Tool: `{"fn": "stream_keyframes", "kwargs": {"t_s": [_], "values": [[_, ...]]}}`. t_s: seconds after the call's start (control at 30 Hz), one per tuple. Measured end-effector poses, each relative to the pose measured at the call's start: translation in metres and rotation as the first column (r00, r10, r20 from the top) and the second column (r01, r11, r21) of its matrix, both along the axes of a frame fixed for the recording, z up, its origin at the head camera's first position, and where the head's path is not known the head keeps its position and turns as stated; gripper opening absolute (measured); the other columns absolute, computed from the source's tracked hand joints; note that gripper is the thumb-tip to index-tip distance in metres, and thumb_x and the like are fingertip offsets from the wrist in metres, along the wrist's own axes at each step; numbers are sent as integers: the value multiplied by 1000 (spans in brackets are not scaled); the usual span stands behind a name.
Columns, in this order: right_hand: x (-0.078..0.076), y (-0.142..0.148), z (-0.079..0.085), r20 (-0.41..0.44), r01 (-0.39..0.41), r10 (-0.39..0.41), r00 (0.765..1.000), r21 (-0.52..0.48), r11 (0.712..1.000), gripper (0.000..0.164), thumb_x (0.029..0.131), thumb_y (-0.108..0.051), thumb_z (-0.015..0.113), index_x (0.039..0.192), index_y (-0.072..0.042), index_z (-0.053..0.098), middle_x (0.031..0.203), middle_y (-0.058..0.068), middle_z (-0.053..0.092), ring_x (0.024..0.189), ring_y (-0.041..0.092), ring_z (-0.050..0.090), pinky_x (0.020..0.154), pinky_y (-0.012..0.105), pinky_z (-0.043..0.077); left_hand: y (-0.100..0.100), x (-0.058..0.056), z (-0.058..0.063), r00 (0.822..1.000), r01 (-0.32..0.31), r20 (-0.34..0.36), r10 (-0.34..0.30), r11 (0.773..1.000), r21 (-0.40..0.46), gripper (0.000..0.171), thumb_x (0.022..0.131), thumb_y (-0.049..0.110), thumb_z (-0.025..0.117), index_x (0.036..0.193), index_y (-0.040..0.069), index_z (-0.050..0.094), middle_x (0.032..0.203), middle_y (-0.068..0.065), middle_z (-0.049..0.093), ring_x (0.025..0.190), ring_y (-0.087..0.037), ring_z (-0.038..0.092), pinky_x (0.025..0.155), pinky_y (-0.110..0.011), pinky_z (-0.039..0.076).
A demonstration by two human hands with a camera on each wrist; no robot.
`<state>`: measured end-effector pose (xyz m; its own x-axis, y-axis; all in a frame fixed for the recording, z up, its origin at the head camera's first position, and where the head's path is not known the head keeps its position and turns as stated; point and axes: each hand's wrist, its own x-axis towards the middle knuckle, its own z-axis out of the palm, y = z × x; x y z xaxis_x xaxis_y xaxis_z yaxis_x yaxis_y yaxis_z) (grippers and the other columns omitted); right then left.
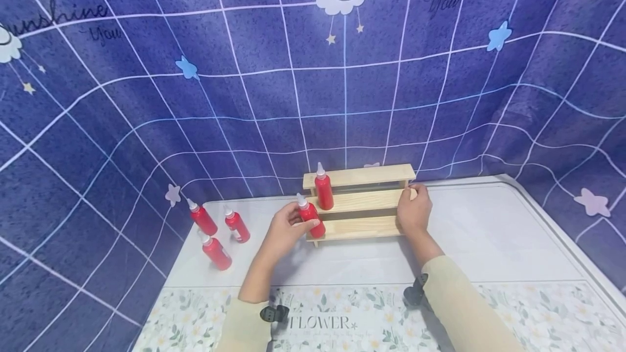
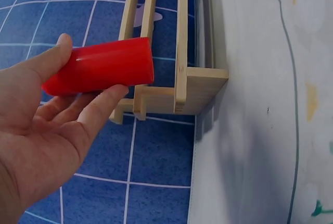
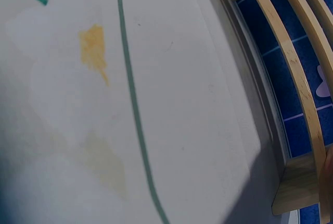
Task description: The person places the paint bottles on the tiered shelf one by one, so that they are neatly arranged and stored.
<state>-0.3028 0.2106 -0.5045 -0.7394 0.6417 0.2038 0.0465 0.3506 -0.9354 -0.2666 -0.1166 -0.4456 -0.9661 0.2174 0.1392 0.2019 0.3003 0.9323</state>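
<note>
My left hand (image 1: 286, 228) holds a red squeeze bottle (image 1: 313, 220) with a pale pointed cap, thumb on one side and fingers on the other. The bottle is at the left end of the lowest tier of a three-tier wooden rack (image 1: 364, 227); in the left wrist view its base (image 2: 140, 61) looks just apart from the planks. Another red bottle (image 1: 324, 189) stands upright at the left of the middle tier. My right hand (image 1: 414, 208) grips the rack's right end, some fingers hidden behind it. Only a sliver of that hand shows in the right wrist view.
Three more red bottles, a rear one (image 1: 203, 219), a right one (image 1: 238, 226) and a front one (image 1: 217, 252), stand on the white table (image 1: 362, 265) at the left. A flowered mat (image 1: 323, 295) covers the front. A blue checked curtain (image 1: 313, 96) hangs close behind the rack.
</note>
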Motion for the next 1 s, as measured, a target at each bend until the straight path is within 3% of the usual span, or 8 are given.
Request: {"fn": "stream_keyframes", "kwargs": {"t_s": [0.33, 0.53, 0.8, 1.0], "values": [[-3, 1, -4, -12, 5, -5, 1000, -4, 1000, 33, 105, -20, 47, 126, 2, 60, 131, 30, 67, 131, 50, 59, 116, 58, 45, 11, 3, -1, 998, 53, -26, -54, 998, -21, 46, 84, 14, 90, 126, 12, 72, 116, -8, 80, 119, -26, 73, 109, -52, 56], [-4, 1, -7, -9, 3, -3, 1000, 3, 1000, 33, 105, -22, 47, 125, 1, 59, 129, 31, 67, 129, 50, 60, 115, 59, 47, 19, 4, -3, 998, 42, -41, -43, 999, -25, 50, 83, 12, 89, 130, 9, 71, 125, -12, 77, 126, -30, 71, 110, -51, 56], [-2, 1, -6, -10, -3, 3, 1000, 5, 1000, 33, 106, -21, 46, 125, 2, 59, 128, 31, 67, 129, 50, 60, 115, 59, 47, 29, 4, -5, 995, 84, -57, -83, 996, 17, 50, 86, 4, 85, 133, 5, 68, 136, -18, 72, 133, -36, 67, 110, -50, 57], [-2, 2, -5, -4, -15, 15, 1000, 0, 1000, 33, 106, -21, 46, 127, 2, 58, 131, 31, 66, 131, 49, 60, 116, 59, 46, 38, 6, -3, 994, 86, -62, -86, 996, 8, 49, 88, 4, 83, 134, 7, 68, 141, -18, 69, 137, -38, 63, 112, -52, 55]]}}
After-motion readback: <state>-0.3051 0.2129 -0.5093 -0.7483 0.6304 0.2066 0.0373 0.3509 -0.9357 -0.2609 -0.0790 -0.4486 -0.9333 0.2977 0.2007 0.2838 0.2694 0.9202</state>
